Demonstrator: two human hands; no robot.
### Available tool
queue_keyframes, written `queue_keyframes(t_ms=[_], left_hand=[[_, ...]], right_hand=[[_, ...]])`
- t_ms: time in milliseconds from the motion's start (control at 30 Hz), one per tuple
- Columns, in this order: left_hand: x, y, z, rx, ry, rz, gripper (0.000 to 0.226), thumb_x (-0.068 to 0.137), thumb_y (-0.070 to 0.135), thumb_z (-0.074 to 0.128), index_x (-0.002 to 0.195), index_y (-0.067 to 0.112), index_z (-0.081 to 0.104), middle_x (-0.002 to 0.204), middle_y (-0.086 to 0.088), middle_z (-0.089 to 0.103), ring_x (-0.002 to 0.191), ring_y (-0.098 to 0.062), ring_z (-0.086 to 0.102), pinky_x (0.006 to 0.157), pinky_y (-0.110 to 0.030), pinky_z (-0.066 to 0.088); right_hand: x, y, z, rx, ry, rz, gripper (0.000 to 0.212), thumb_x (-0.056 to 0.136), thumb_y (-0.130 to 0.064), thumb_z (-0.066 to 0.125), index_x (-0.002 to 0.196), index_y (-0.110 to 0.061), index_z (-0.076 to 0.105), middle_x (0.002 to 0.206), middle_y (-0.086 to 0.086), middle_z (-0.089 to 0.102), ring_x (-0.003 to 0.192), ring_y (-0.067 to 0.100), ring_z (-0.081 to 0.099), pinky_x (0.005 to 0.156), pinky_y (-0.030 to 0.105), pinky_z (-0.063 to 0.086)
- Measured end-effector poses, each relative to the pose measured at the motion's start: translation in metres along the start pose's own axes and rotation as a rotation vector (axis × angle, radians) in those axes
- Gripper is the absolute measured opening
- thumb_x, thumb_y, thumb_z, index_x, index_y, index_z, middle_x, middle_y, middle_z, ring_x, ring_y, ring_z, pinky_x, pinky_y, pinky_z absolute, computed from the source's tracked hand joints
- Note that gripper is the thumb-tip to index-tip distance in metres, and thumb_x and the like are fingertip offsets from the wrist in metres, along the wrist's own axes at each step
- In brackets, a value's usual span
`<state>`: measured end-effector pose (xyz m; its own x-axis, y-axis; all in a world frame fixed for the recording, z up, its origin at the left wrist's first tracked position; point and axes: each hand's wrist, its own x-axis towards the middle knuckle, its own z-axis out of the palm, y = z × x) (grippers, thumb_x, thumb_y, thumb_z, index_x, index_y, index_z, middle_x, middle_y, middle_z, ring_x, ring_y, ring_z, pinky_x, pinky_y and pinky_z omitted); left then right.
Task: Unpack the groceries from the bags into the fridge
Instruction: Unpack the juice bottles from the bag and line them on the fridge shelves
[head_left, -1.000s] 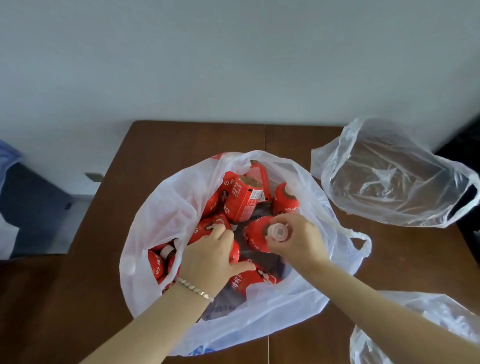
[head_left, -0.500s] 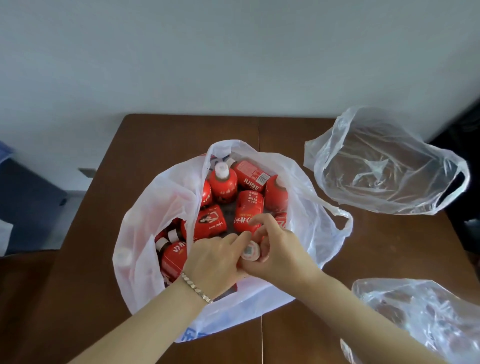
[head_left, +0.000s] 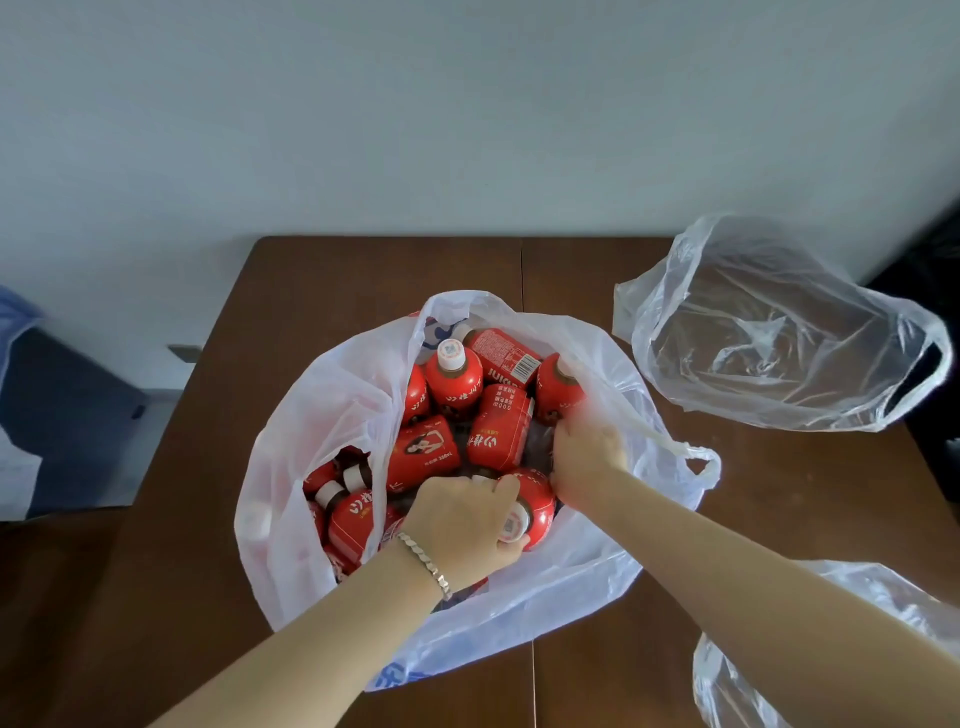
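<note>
Right hand (head_left: 587, 457) has let go; left hand (head_left: 457, 525) alone grips bottle (head_left: 540, 501).

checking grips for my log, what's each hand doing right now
left hand: closed round a red bottle near its cap.
right hand: blurred, fingers down in the bag; cannot tell.

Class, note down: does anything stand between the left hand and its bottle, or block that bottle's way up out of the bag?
Nothing visible does. The left hand grips the bottle at its neck, and the bag gapes open above it. The right hand is beside the bottle, not over it.
</note>
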<state>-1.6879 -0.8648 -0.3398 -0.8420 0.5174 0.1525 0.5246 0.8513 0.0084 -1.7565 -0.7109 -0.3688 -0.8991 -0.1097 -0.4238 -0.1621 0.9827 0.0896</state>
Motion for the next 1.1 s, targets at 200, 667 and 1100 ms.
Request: queue_keyframes(t_ms=[200,667,1100], left_hand=[[-0.004,-0.001,-0.003,-0.024,0.009,-0.009,0.052,0.046,0.059,0.082,0.077,0.019,0.071,0.054,0.004,0.065,0.04,-0.012,0.059,0.04,-0.019,0.046],[-0.011,-0.001,-0.01,-0.05,-0.048,-0.076,0.045,0.053,0.061,0.074,0.076,0.022,0.07,0.054,0.009,0.065,0.04,-0.009,0.059,0.037,-0.015,0.043],[-0.002,0.01,-0.059,-0.027,-0.16,-0.302,0.043,0.082,0.058,0.053,0.099,0.019,0.054,0.083,0.006,0.066,0.071,-0.015,0.066,0.043,-0.017,0.023]], right_hand=[[-0.004,0.005,-0.001,0.178,0.029,0.04,0.06,0.08,-0.036,0.066,0.13,-0.011,0.042,0.128,0.007,0.046,0.118,0.022,0.047,0.099,0.031,0.04],[-0.047,0.013,0.014,0.072,-0.007,-0.16,0.084,0.075,-0.046,0.07,0.14,-0.02,0.024,0.126,0.007,0.048,0.116,0.024,0.047,0.101,0.036,0.036],[-0.109,0.028,-0.019,0.422,0.466,-0.259,0.08,0.042,-0.051,0.089,0.109,-0.022,0.058,0.102,0.004,0.063,0.091,0.026,0.064,0.078,0.039,0.053]])
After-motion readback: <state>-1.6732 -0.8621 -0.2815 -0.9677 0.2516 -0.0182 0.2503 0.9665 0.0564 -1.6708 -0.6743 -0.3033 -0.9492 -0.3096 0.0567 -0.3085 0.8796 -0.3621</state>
